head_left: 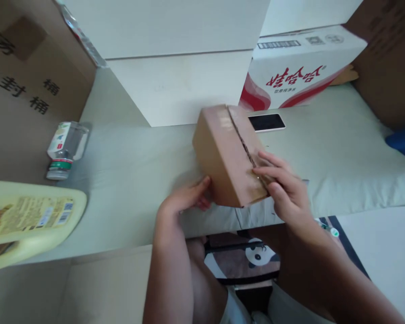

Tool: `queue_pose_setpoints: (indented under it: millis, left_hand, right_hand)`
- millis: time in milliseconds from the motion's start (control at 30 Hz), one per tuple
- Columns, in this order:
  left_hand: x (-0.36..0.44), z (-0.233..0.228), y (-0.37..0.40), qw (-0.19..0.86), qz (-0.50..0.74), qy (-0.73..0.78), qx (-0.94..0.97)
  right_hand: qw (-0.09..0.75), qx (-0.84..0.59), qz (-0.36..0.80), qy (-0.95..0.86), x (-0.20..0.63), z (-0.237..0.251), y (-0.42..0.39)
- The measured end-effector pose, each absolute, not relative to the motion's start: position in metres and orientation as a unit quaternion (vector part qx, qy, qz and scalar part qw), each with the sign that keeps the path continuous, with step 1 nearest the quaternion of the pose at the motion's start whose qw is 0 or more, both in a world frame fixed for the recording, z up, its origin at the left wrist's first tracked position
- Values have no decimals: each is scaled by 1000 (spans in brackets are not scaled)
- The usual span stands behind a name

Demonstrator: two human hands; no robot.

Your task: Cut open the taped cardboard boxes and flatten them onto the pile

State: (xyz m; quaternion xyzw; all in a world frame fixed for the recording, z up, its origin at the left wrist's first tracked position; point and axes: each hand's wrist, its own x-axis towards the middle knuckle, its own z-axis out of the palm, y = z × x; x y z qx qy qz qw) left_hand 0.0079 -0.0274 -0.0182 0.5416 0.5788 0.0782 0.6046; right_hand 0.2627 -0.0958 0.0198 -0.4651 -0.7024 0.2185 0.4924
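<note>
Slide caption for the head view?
Both hands, left hand and right hand, steady a taped cardboard box beside a phone.

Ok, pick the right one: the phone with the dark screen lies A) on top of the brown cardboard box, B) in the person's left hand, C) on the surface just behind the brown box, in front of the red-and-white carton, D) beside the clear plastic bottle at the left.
C: the phone lies flat on the pale surface between the brown box and the red-and-white carton, touched by neither hand.
</note>
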Motion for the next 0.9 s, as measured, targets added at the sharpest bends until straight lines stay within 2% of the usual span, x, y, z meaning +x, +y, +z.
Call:
queue_pose_setpoints:
  millis: [33,100,167,233,300,367,433,500,600,667,700,767,833,900]
  left_hand:
    - [8,-16,-25,566,87,602,557]
    - [7,-11,-21,427,266,629,592]
    - [7,-7,-18,311,438,566,625]
    - [9,-4,-19,277,471,476,689]
    - [12,-3,-21,282,439,425,740]
    - [16,-3,-23,291,423,415,751]
    - [20,-4,-24,294,425,416,748]
    - [24,-4,-23,290,429,419,746]
    - [33,-3,-25,274,437,431,740]
    - [44,-1,-28,258,437,454,732]
    - [50,1,-31,248,437,470,726]
    - [64,3,-35,226,439,501,711]
    - [76,4,-38,200,449,520,698]
    - [85,3,-40,177,464,526,691]
  right_hand:
    - [504,-468,211,-694,262,13,-97]
    - [511,-465,213,-691,259,2,-100]
    - [497,-458,239,-697,256,-3,-103]
    - [486,-463,260,-694,260,-5,-106]
    - [469,-514,233,-679,275,-10,-108]
    - [392,-603,152,-678,299,-20,-108]
    - [254,-666,79,-697,327,-31,-109]
    - [130,-694,58,-706,352,-41,-111]
    - [51,-731,53,-679,372,-40,-116]
    - [98,-750,47,-653,371,-25,-121]
    - [164,-753,49,-635,366,-14,-124]
    - [369,-722,52,-583,348,14,-129]
    - [567,-625,53,-534,326,42,-133]
    - [656,-524,55,-540,306,63,-136]
